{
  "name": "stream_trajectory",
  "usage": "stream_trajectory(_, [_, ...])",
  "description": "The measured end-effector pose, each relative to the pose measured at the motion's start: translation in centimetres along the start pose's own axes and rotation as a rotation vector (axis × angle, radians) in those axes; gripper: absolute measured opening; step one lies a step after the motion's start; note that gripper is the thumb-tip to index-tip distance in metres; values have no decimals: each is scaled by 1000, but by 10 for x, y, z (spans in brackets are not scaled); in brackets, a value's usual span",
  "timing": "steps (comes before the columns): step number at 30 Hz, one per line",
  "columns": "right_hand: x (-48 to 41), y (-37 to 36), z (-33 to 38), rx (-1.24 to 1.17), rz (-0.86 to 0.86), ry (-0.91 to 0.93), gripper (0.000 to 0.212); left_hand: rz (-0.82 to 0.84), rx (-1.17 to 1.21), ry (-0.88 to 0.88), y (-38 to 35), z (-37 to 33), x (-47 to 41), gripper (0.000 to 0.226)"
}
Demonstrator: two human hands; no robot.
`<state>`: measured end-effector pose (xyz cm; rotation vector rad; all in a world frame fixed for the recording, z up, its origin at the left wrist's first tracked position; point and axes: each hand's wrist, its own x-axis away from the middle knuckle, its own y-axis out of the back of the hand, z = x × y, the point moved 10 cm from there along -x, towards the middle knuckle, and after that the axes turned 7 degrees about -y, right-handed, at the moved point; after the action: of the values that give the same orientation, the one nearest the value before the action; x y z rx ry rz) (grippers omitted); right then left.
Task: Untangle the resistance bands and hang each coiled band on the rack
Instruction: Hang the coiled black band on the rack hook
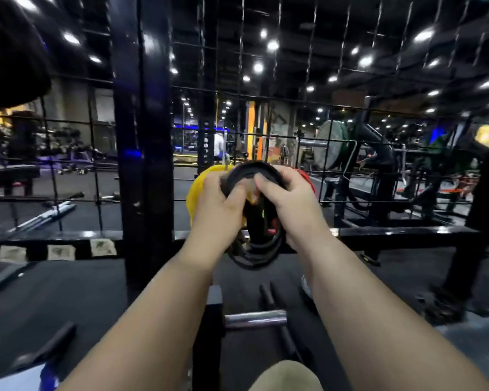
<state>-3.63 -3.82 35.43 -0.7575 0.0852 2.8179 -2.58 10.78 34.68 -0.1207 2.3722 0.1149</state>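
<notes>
My left hand (218, 201) and right hand (288, 198) both gripped a coiled black band (254, 172) in front of the wire grid (322, 108), with its loose loops (254, 249) dangling below. A black upright post (141, 136) stood just to the left. My hands mostly hid a yellow band (198, 190) and a red band (307, 179), and the tangle was blurred.

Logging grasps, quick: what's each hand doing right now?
Left hand: grips the black band coil.
Right hand: grips the same coil.

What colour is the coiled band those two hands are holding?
Black. The coiled band shows best in the head view.
</notes>
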Motion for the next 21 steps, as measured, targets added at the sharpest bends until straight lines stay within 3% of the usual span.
stream_trajectory(5, [-24, -28, 23, 55, -10, 38, 20, -86, -145, -17, 33, -11, -32, 22])
stream_trajectory(11, [-58, -46, 14, 154, -50, -26, 36, -84, -340, -56, 48, -8, -67, 18])
stream_trajectory(15, [-69, -40, 0, 228, -88, -98, 20, -49, -440, -36, 42, 6, -74, 18])
stream_trajectory(21, [-83, -41, -7, 302, -64, -142, 16, 6, -640, 7, 41, 18, -79, 23])
